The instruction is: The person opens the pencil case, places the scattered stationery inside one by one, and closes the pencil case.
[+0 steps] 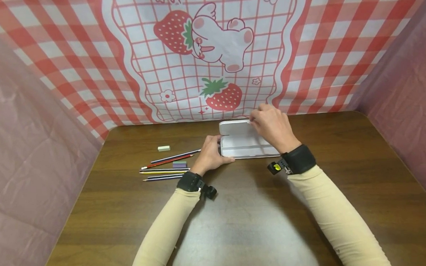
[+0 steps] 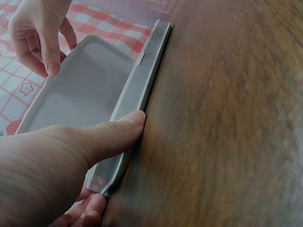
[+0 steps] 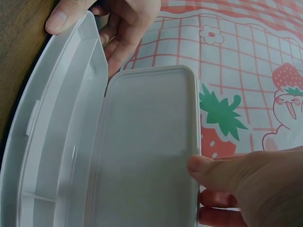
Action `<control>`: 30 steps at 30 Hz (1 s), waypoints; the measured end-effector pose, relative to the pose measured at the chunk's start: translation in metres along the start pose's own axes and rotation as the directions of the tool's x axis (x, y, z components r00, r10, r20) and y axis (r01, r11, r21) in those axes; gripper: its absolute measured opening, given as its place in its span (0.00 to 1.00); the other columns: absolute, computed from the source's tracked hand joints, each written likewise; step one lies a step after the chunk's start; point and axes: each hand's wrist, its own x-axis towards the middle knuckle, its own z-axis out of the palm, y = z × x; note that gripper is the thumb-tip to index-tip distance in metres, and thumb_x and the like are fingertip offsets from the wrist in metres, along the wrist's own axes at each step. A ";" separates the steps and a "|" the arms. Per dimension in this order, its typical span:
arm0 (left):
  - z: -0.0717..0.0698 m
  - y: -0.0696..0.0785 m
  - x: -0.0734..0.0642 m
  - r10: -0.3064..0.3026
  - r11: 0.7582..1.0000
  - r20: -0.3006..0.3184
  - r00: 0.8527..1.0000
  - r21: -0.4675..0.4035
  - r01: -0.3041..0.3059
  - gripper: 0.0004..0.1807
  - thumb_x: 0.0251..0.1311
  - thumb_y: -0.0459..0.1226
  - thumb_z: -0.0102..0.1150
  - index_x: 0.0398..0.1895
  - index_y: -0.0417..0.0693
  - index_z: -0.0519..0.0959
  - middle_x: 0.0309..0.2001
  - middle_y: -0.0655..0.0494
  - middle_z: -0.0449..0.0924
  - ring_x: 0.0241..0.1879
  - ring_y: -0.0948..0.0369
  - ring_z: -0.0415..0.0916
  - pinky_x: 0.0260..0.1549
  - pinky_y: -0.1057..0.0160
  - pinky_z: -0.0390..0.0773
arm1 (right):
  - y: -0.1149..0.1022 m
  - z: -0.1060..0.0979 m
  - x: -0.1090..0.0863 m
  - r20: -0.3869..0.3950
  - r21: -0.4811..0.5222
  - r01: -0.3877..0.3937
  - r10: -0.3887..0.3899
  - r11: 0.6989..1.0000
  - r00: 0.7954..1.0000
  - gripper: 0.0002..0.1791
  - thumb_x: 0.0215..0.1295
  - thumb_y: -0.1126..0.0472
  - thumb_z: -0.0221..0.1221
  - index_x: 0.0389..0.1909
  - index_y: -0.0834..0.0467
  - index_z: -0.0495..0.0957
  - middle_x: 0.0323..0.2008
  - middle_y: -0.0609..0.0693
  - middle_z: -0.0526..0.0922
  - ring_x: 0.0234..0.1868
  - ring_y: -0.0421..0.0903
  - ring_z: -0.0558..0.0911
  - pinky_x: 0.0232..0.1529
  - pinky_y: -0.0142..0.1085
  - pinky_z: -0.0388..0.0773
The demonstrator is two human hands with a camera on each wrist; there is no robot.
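A white pencil case (image 1: 249, 152) lies opened on the table, its lid (image 3: 147, 142) raised at the back. Inside, low dividers split the base into long compartments, and nothing shows in them. My left hand (image 1: 210, 155) grips the left end of the base, thumb along the front rim and fingers behind the end, as the left wrist view shows. With thumb and fingers my right hand (image 1: 272, 125) pinches the free edge of the lid, thumb on its inner face in the right wrist view.
Left of the case lie several pencils, among them a red pencil (image 1: 169, 161) and a yellow pencil (image 1: 162, 172). A white eraser (image 1: 164, 148) sits behind them, and a green-and-purple block (image 1: 179, 164) among them. A checked strawberry cloth (image 1: 216, 51) hangs at the table's back edge.
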 end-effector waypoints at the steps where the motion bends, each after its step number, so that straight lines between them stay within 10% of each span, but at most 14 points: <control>1: 0.000 0.000 0.000 -0.001 1.000 0.000 1.000 0.001 0.001 0.54 0.53 0.42 0.90 0.80 0.32 0.71 0.72 0.34 0.74 0.72 0.44 0.73 0.78 0.47 0.76 | 0.000 0.001 0.000 -0.009 0.007 -0.002 0.002 1.000 1.000 0.06 0.69 0.66 0.76 0.43 0.63 0.92 0.41 0.61 0.89 0.45 0.63 0.89 0.42 0.58 0.90; 30: 0.001 -0.001 0.002 -0.009 1.000 0.002 1.000 0.023 0.009 0.55 0.54 0.43 0.89 0.81 0.33 0.70 0.71 0.34 0.74 0.70 0.44 0.74 0.75 0.48 0.78 | 0.004 0.012 0.003 0.010 0.014 -0.044 0.044 0.999 0.999 0.15 0.77 0.63 0.66 0.58 0.64 0.91 0.45 0.63 0.85 0.46 0.61 0.83 0.40 0.56 0.87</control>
